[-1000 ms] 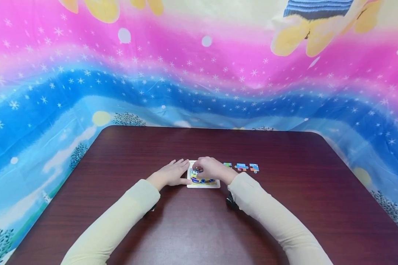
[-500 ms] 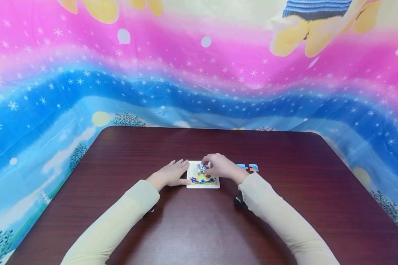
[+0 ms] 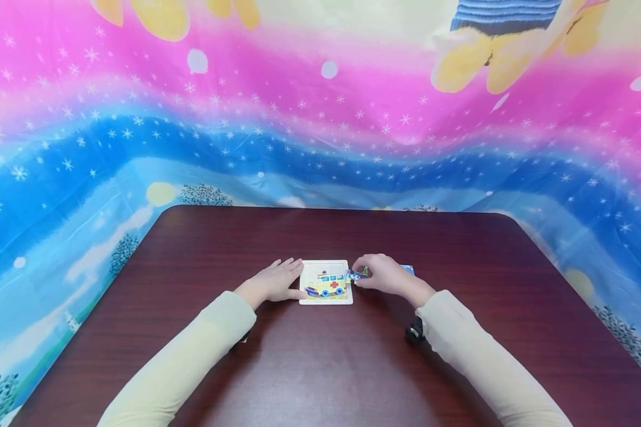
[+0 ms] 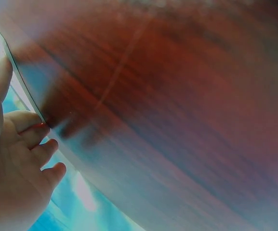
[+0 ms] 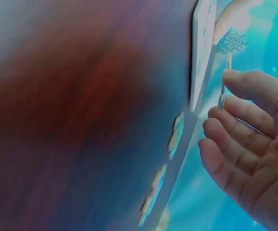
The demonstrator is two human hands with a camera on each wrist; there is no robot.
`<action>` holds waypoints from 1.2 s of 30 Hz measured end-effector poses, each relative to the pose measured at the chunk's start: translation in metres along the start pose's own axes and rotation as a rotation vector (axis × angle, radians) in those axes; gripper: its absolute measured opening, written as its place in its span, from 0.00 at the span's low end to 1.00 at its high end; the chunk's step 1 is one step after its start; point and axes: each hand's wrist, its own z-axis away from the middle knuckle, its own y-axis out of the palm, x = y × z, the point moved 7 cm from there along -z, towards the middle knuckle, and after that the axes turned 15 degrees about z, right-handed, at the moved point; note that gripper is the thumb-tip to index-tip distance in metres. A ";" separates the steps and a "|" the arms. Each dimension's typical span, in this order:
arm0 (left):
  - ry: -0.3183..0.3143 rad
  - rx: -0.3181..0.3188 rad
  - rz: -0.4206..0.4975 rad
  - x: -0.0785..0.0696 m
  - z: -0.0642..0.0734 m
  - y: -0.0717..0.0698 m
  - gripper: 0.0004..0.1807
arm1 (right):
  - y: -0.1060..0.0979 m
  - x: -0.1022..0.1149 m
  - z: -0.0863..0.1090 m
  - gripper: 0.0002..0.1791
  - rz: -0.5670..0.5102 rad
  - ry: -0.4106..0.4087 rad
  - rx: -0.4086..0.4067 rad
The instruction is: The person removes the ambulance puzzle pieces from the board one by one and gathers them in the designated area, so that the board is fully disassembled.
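A small jigsaw puzzle in a white-rimmed tray lies on the table, with a yellow vehicle picture partly filled in. My left hand lies with straight fingers along the tray's left edge; in the left wrist view, the thumb and fingers of this hand meet the rim. Just right of the tray, my right hand pinches a puzzle piece between thumb and fingers. The right wrist view has that piece edge-on and raised off the table, the other fingers loosely bent.
Loose puzzle pieces lie in a row right of the tray, mostly hidden by my right hand in the head view, where one piece shows. A dark wooden table reaches back to a colourful curtain.
My right hand has lifted a puzzle piece out of the tray and carried it rightward past the rim. The tray's upper part now shows bare. My left hand has stayed in place.
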 end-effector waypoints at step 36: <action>-0.007 0.001 -0.001 0.003 -0.001 0.001 0.43 | 0.013 -0.017 0.022 0.14 0.046 -0.043 0.052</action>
